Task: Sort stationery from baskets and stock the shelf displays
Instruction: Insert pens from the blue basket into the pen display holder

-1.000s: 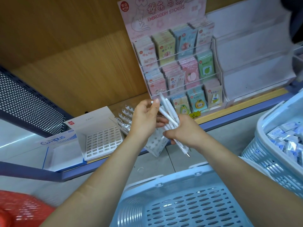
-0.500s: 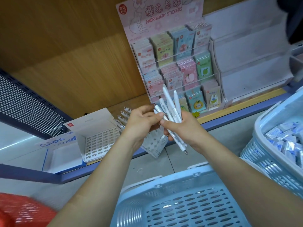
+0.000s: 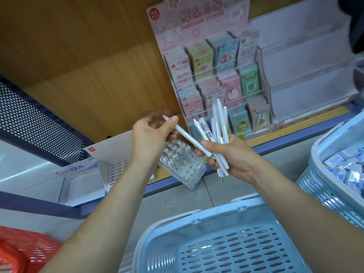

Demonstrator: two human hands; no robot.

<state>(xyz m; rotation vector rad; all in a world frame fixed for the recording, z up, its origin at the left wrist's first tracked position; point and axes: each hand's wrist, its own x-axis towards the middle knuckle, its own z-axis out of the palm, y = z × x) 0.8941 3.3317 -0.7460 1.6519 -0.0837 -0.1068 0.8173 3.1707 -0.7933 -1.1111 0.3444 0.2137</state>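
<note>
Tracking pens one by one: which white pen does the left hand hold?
The slanted pen, pinched at its top end by the left hand; the other pens stand bunched upright in the right hand.

White pens bunched upright, single pen slanting left

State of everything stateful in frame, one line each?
left hand: pinches one white pen
right hand: grips pen bundle, fanned upward
pen holder: back rows filled, front holes open
sticker rack: stocked
near basket: no items visible
right basket: holds small packets
</note>
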